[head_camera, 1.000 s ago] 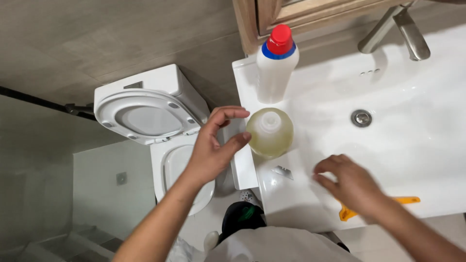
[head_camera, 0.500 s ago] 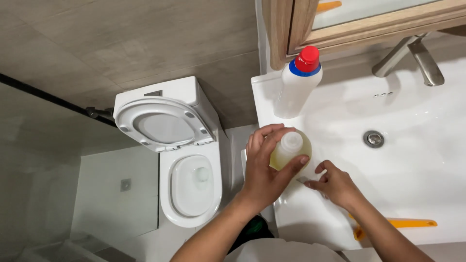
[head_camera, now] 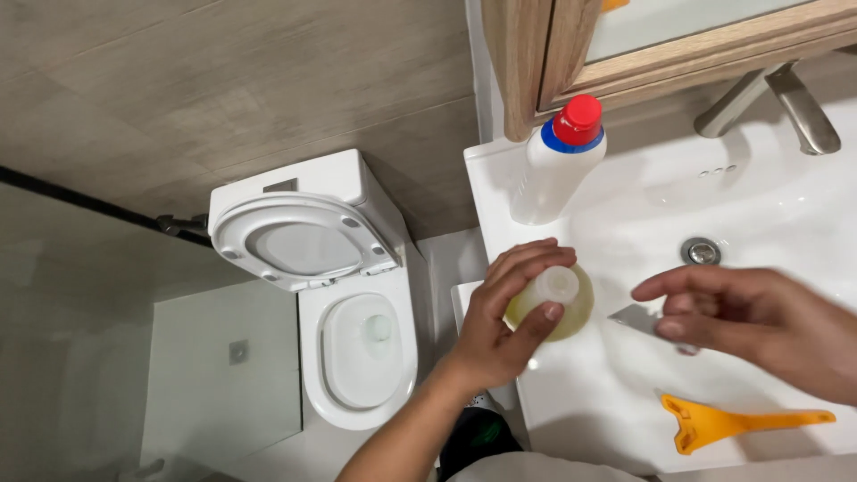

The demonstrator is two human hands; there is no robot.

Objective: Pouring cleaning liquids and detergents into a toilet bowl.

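Observation:
My left hand (head_camera: pixel 504 321) wraps around a round bottle of yellowish liquid with a white cap (head_camera: pixel 562 290), which stands on the left rim of the white sink (head_camera: pixel 625 402). My right hand (head_camera: pixel 759 317) is over the basin to the right of that bottle, fingers stretched out. A small flat grey piece (head_camera: pixel 636 319) sticks out from between its thumb and fingers. The two hands are a short gap apart.
A white bottle with a red cap and blue collar (head_camera: pixel 558 170) stands at the sink's back left corner. An orange plastic scraper (head_camera: pixel 741 421) lies on the front rim. Drain (head_camera: pixel 703 251), metal tap (head_camera: pixel 786 98), wood-framed mirror (head_camera: pixel 536 62). A white toilet (head_camera: pixel 357 357), lid raised, stands left.
My left hand closed around the yellowish bottle. My right hand reached in beside the bottle, then drew back to the right with the grey piece. The view shifted right.

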